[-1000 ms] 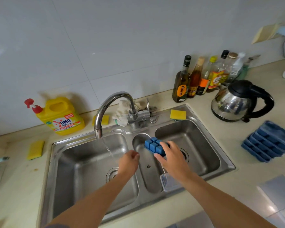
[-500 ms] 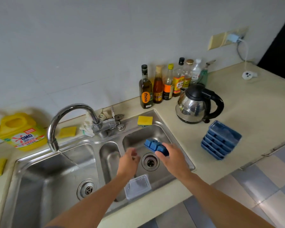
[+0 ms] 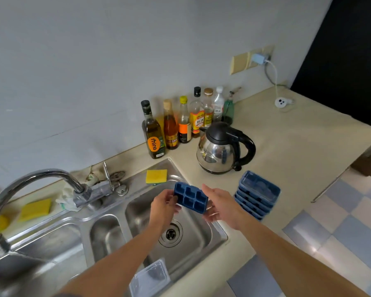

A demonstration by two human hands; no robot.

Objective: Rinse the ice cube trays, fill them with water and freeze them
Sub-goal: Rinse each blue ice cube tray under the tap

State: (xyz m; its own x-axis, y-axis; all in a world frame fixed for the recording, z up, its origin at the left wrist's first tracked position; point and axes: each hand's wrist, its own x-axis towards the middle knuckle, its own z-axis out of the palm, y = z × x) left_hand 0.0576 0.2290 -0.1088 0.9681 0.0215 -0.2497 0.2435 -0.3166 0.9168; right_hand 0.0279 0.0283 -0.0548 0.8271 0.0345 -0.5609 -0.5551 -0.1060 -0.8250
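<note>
Both hands hold the tray (image 3: 190, 198), cells up: left hand (image 3: 164, 207) pinches its left end, right hand (image 3: 223, 207) cups the right end, fingers beneath. It hangs over the sink's (image 3: 137, 211) right basin. A kettle (image 3: 219, 155) and tray stack (image 3: 257, 194) stand on the counter to the right; a clear lid (image 3: 150, 277) lies at the sink's near edge.

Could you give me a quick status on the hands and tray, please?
Left hand and right hand grip tray, one each end. Tray cells-up over right basin. Nothing blocking; stack on counter.
</note>
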